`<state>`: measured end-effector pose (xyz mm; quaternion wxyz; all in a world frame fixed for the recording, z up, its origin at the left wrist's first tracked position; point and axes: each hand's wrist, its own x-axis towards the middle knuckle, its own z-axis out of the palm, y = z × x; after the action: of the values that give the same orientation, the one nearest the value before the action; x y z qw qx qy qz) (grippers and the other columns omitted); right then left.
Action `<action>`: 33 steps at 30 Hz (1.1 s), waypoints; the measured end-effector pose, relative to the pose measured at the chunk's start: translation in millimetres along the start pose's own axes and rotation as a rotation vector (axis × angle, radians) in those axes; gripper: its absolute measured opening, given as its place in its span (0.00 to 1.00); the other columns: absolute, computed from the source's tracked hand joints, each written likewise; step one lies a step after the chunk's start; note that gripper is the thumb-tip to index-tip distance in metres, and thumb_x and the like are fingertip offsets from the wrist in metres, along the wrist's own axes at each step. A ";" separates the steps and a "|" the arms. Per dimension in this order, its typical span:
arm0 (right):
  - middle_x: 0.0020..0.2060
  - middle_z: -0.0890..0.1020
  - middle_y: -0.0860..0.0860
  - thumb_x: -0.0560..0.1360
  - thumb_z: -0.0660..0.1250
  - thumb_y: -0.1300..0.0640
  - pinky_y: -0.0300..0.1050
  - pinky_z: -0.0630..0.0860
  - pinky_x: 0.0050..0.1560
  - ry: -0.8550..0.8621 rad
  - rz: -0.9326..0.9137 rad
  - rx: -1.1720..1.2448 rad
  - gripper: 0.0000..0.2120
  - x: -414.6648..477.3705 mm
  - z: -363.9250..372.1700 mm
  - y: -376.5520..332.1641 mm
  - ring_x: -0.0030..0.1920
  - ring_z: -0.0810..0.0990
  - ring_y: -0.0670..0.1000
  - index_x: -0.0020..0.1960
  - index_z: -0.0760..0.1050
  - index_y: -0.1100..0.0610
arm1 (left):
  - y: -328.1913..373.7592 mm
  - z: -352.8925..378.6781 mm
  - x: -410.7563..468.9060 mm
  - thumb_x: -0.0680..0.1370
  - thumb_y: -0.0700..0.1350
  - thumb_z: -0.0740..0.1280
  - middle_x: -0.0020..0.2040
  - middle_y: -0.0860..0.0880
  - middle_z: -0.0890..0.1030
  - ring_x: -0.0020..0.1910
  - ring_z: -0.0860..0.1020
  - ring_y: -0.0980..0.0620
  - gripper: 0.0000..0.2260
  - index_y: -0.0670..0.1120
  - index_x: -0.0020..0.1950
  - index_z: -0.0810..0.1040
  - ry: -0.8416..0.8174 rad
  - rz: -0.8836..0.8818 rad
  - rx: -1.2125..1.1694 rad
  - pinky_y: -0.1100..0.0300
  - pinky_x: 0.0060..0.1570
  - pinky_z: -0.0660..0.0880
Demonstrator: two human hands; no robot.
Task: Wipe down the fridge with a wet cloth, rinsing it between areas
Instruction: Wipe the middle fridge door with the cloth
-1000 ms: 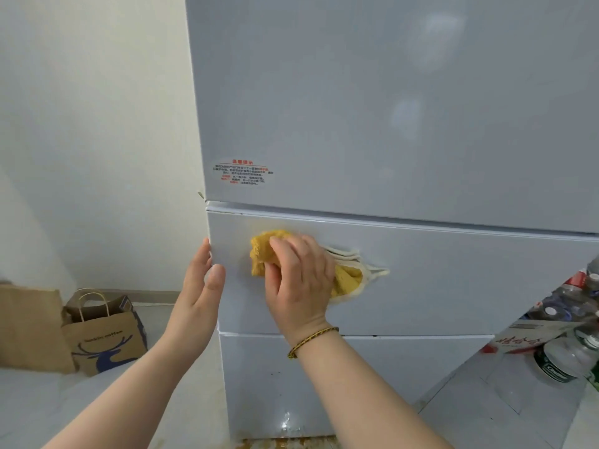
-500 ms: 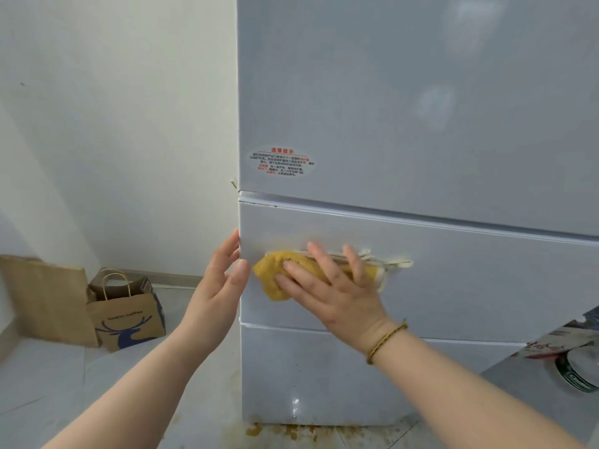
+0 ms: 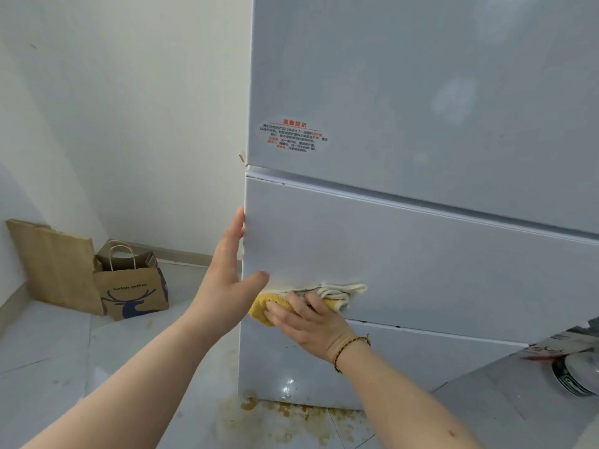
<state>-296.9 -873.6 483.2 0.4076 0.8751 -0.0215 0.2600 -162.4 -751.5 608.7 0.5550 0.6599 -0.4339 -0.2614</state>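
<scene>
A pale grey fridge point(image 3: 421, 254) fills the right of the view, with an upper door and two drawer fronts below it. My right hand point(image 3: 308, 322) presses a yellow and white cloth point(image 3: 337, 294) flat against the bottom edge of the middle drawer front, near its left corner. My left hand point(image 3: 227, 280) rests open on the fridge's left edge, fingers up along the side and thumb on the front, just above the cloth. Part of the cloth is hidden under my right hand.
A sticker with red and black text point(image 3: 293, 136) sits on the upper door. Two brown paper bags point(image 3: 129, 286) stand on the tiled floor by the white wall at left. Brown stains point(image 3: 285, 416) mark the floor under the fridge. Bottles point(image 3: 573, 374) lie at far right.
My right hand has slid the cloth down from the middle of the drawer front to its bottom edge. My left hand stays on the fridge's left edge. The view has shifted left.
</scene>
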 end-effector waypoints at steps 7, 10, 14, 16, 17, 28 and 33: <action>0.58 0.68 0.45 0.79 0.46 0.62 0.46 0.64 0.50 0.102 0.086 0.024 0.16 -12.9 -43.0 62.7 0.51 0.69 0.51 0.59 0.68 0.50 | -9.7 28.0 -21.1 0.70 0.46 0.60 0.74 0.52 0.50 0.72 0.49 0.55 0.33 0.56 0.73 0.51 0.229 0.341 0.459 0.57 0.68 0.53; 0.57 0.70 0.46 0.80 0.50 0.60 0.46 0.64 0.49 0.224 0.328 -0.040 0.14 -21.9 -71.8 115.5 0.50 0.70 0.51 0.59 0.69 0.49 | -22.4 55.1 -24.1 0.68 0.48 0.58 0.72 0.44 0.54 0.74 0.47 0.52 0.35 0.56 0.74 0.48 0.086 0.510 0.610 0.57 0.70 0.51; 0.55 0.70 0.52 0.78 0.53 0.63 0.50 0.66 0.47 0.374 0.588 -0.051 0.15 -46.7 -74.8 137.2 0.50 0.70 0.55 0.62 0.66 0.52 | -25.6 89.1 -19.1 0.69 0.48 0.55 0.72 0.43 0.53 0.74 0.39 0.54 0.34 0.54 0.74 0.47 0.062 0.496 0.698 0.55 0.69 0.48; 0.54 0.70 0.51 0.78 0.52 0.62 0.49 0.64 0.51 0.355 0.554 -0.056 0.15 -64.4 -61.9 122.8 0.50 0.70 0.54 0.63 0.64 0.51 | -26.7 98.7 -18.4 0.68 0.48 0.54 0.72 0.42 0.53 0.74 0.38 0.52 0.33 0.51 0.72 0.49 0.106 0.459 0.765 0.52 0.67 0.49; 0.54 0.70 0.50 0.79 0.53 0.61 0.48 0.62 0.54 0.330 0.520 -0.052 0.14 -72.9 -54.8 113.0 0.50 0.70 0.54 0.62 0.66 0.50 | -26.2 101.7 -18.2 0.67 0.47 0.53 0.71 0.42 0.53 0.73 0.41 0.50 0.33 0.50 0.72 0.49 0.125 0.441 0.782 0.51 0.69 0.49; 0.55 0.68 0.47 0.73 0.54 0.62 0.44 0.62 0.48 -0.026 -0.040 0.105 0.14 -142.7 -20.1 81.8 0.48 0.67 0.51 0.55 0.69 0.50 | -11.5 120.0 -23.4 0.67 0.45 0.60 0.73 0.43 0.57 0.71 0.49 0.45 0.36 0.52 0.71 0.47 0.290 0.331 0.847 0.44 0.69 0.49; 0.56 0.70 0.46 0.79 0.54 0.59 0.45 0.65 0.47 0.217 0.273 0.073 0.12 -126.1 -72.5 165.4 0.48 0.69 0.51 0.59 0.70 0.48 | -2.2 160.4 -29.6 0.68 0.47 0.54 0.71 0.41 0.56 0.74 0.38 0.55 0.32 0.49 0.72 0.50 0.223 0.457 0.828 0.54 0.70 0.42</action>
<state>-478.9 -953.4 578.4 0.3362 0.8451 -0.0866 0.4064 -308.8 -807.0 562.9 0.3320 0.7369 -0.5733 0.1340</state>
